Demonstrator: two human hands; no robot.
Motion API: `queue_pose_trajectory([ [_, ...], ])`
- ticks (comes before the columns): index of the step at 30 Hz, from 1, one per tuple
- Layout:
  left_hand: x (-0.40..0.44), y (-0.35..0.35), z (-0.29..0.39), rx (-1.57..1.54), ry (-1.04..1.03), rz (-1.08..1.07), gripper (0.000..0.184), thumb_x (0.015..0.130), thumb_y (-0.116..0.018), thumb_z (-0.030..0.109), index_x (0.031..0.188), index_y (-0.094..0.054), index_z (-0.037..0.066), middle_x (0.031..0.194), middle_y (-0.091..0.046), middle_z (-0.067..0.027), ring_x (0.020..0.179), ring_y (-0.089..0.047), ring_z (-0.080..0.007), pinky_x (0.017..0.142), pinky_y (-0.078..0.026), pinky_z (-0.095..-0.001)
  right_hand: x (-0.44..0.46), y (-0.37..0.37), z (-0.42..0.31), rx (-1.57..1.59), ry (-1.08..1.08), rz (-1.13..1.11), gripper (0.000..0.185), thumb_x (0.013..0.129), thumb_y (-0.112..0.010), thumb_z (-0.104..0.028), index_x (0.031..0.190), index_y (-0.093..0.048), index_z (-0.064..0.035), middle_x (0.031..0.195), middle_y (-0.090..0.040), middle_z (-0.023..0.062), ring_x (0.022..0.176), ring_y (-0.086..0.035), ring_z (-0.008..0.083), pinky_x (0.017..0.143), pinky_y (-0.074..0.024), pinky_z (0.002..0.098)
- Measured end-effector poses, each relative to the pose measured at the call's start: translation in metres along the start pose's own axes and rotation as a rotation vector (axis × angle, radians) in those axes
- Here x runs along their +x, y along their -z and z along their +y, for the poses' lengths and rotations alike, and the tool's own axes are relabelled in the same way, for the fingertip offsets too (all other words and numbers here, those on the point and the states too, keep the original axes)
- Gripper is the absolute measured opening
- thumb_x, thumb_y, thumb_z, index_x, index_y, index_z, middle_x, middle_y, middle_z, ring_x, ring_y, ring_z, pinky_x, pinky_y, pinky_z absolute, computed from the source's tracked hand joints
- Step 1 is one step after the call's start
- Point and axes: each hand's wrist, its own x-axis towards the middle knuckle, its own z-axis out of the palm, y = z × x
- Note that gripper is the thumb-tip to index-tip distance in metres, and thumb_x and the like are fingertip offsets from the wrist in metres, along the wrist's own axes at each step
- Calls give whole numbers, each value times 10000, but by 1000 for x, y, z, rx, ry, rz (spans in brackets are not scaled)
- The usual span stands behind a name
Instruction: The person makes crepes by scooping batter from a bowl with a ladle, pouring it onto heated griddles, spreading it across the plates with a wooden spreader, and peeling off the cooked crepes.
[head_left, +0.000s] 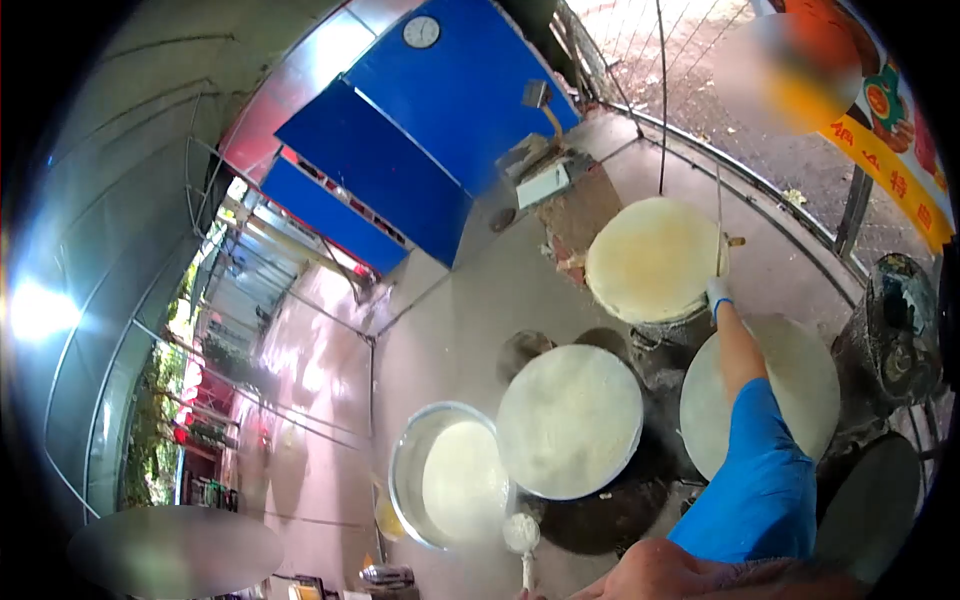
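**Your left hand held a ladle while your gloved right hand reached to a far round sheet**

From the head camera, your one ladle (522,535) was at the bottom centre, just right of a metal pot (397,490) of pale batter (465,485). Its long axis ran nearly up and down the view, bowl pointing away from you. Your left hand (533,595) showed only as a sliver at the lower edge, gripping the handle's end; its finger positions could not be told.

Your right hand (718,292), gloved below a blue sleeve (755,490), was closed around the near end of one thin stick (719,225). That stick pointed away from you, along the right edge of a pale round sheet (650,260).

Two more round surfaces lay nearer: a cream-coated disc (570,420) beside the pot and a greyish disc (800,400) under your arm.

A yellow banner (908,205), upper right, bore red Chinese characters, 山 and 特 among them. One round clock (421,32) hung on a blue panel (465,90).
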Motion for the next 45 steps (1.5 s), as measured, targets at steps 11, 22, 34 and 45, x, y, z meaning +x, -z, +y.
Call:
queue_pose_trajectory([
  [11, -12, 75, 64, -722, 182, -697, 301, 955, -467, 182, 1250, -471, 122, 688, -417, -8, 480, -370, -72, 335, -336, -182, -253, 21, -118, -293, 384, -646, 375, 810, -635, -324, 1068, -640, -52, 660, -582, 47, 450, -472, 109, 401, -368, 289],
  [22, 183, 319, 285, -148, 72, 30, 128, 905, -517, 193, 966, -480, 87, 604, -432, -7, 438, -401, -97, 313, -303, -215, -629, -196, -51, -1180, 1309, -1124, 301, 779, -538, -325, 767, -680, -59, 815, -660, 185, 738, -642, 363, 665, -503, 451],
  [34, 104, 243, 368, -444, 633, 37, 337, 905, -516, 182, 614, -356, 122, 491, -335, 39, 336, -311, -71, 276, -235, -221, -759, -89, -40, -1059, 621, -1001, 485, 739, -605, -535, 774, -647, -54, 740, -630, 192, 735, -619, 370, 672, -472, 463],
  [45, -224, 71, 515, 694, -501, -417, 319, 927, -492, 202, 1214, -382, 288, 602, -281, 60, 410, -240, -37, 309, -181, -169, -765, -79, -216, -115, 1350, -332, 248, 747, -710, -223, 919, -666, -51, 738, -639, 141, 647, -605, 317, 574, -470, 419],
])
